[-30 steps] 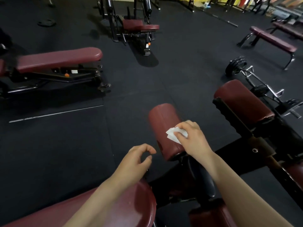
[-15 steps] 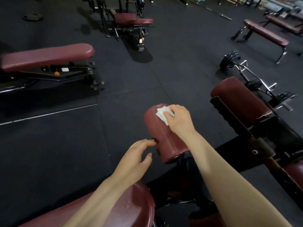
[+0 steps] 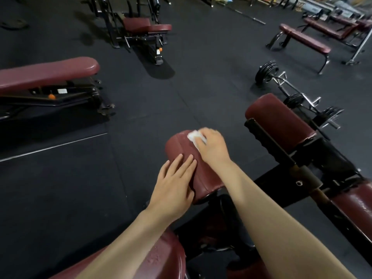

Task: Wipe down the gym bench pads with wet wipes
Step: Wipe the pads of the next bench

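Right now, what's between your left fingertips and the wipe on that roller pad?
Only bare maroon vinyl of the roller pad, in the head view. The left hand rests flat; the right hand presses the wipe farther along.

A loaded barbell [image 3: 298, 97] lies on the black rubber floor [image 3: 141, 109] — plates at both ends. A bare bar [image 3: 248, 16] lies far off, and a loose weight plate [image 3: 15, 24] at far left.
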